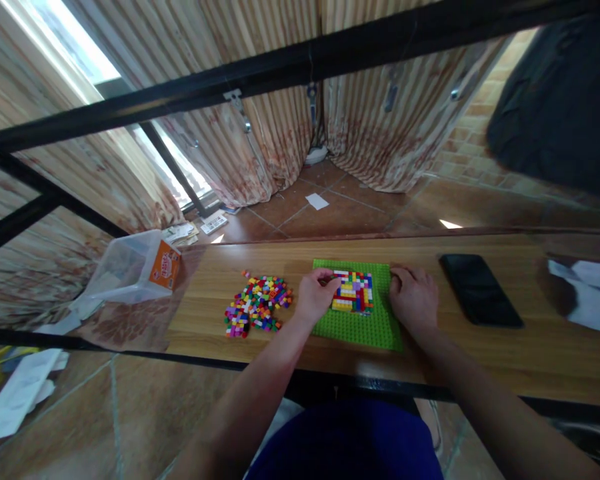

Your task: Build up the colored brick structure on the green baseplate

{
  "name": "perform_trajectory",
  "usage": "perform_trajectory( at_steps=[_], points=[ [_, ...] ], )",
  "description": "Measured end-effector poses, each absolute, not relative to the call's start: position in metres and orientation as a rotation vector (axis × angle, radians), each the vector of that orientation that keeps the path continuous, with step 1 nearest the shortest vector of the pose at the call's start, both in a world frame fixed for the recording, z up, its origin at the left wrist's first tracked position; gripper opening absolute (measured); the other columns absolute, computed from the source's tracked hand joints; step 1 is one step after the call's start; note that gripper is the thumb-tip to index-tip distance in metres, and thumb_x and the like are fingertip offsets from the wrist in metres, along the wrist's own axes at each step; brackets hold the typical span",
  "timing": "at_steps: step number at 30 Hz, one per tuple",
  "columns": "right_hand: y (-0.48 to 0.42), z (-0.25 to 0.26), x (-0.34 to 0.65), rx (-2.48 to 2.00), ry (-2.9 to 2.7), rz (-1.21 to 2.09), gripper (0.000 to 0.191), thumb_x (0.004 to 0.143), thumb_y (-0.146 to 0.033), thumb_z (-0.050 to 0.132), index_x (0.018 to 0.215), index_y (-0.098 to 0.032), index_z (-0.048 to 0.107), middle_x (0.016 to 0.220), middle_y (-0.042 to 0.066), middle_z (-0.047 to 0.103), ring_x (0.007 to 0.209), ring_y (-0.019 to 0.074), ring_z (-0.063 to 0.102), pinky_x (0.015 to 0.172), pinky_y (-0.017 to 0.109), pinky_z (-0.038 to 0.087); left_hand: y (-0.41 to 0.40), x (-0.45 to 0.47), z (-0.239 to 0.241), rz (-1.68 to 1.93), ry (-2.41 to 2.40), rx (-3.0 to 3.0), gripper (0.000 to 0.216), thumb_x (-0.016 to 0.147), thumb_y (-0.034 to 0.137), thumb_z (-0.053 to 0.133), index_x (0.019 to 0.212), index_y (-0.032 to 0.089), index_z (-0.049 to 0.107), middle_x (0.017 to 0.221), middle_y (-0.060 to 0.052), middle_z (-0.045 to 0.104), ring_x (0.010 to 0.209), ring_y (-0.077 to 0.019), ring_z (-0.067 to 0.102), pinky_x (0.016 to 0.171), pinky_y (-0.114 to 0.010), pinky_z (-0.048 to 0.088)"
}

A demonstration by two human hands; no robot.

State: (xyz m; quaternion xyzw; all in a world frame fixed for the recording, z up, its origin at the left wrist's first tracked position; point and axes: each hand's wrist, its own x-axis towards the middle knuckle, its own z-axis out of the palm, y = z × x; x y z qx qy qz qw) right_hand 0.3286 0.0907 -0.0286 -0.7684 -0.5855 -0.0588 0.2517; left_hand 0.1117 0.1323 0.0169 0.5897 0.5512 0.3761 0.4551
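Note:
A green baseplate (pixel 360 323) lies flat on the wooden table (pixel 480 360). A patch of small coloured bricks (pixel 354 292) covers its upper middle. My left hand (pixel 314 293) rests on the plate's left side with its fingers curled and pinched against the left edge of the brick patch; whether a brick is between them is hidden. My right hand (pixel 414 295) lies on the plate's right edge, fingers bent and pressing down on it. A loose pile of coloured bricks (pixel 256 305) sits on the table just left of my left hand.
A black phone (pixel 480 289) lies face down to the right of the plate. A clear plastic tub with an orange label (pixel 135 267) stands on its side off the table's left end. White cloth (pixel 587 293) lies at the far right. Black frame bars (pixel 280 67) cross overhead.

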Motion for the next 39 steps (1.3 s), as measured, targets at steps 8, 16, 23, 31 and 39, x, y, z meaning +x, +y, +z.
perform_trajectory(
  at_steps=[8, 16, 23, 31, 39],
  points=[
    [0.092, -0.032, 0.333, -2.081, -1.626, -0.219, 0.036, 0.09, -0.025, 0.04, 0.104, -0.015, 0.071, 0.105, 0.013, 0.066, 0.092, 0.0244, 0.053, 0.081, 0.037, 0.038, 0.109, 0.071, 0.046, 1.139, 1.374, 1.593, 0.024, 0.091, 0.034, 0.053, 0.097, 0.016, 0.067, 0.087, -0.005, 0.07, 0.08, -0.0147, 0.065, 0.074, -0.027, 0.051],
    [0.098, -0.04, 0.343, -1.905, -1.608, -0.15, 0.033, 0.085, -0.025, 0.041, 0.095, -0.015, 0.071, 0.097, 0.013, 0.067, 0.093, 0.0247, 0.057, 0.085, 0.039, 0.044, 0.026, -0.029, 0.027, 1.146, 1.709, 1.864, 0.03, 0.088, 0.035, 0.057, 0.114, 0.021, 0.062, 0.104, -0.008, 0.069, 0.097, -0.0223, 0.065, 0.087, -0.038, 0.055],
    [0.083, -0.032, 0.355, -1.877, -1.519, 0.215, 0.036, 0.083, -0.039, 0.045, 0.096, -0.016, 0.07, 0.096, 0.015, 0.069, 0.09, 0.0293, 0.063, 0.082, 0.044, 0.049, -0.018, -0.061, 0.011, 1.042, 1.815, 1.985, 0.026, 0.085, 0.028, 0.058, 0.11, 0.025, 0.064, 0.11, -0.007, 0.068, 0.105, -0.0258, 0.064, 0.095, -0.045, 0.054],
    [-0.01, -0.046, 0.288, -1.663, -1.724, 0.006, 0.037, 0.092, -0.044, 0.043, 0.107, -0.021, 0.068, 0.12, 0.015, 0.064, 0.114, 0.0322, 0.059, 0.099, 0.05, 0.047, -0.031, -0.04, 0.021, 0.814, 1.519, 2.218, 0.034, 0.086, 0.024, 0.059, 0.119, 0.028, 0.064, 0.126, -0.005, 0.066, 0.118, -0.0243, 0.059, 0.105, -0.045, 0.047],
    [-0.022, -0.054, 0.265, -1.565, -1.92, -0.077, 0.041, 0.098, -0.042, 0.038, 0.115, -0.02, 0.069, 0.122, 0.014, 0.066, 0.115, 0.031, 0.059, 0.099, 0.051, 0.046, -0.033, -0.013, 0.022, 0.551, 1.517, 2.306, 0.043, 0.089, 0.031, 0.058, 0.131, 0.022, 0.058, 0.139, -0.011, 0.058, 0.13, -0.0282, 0.051, 0.112, -0.051, 0.037]
  ],
)
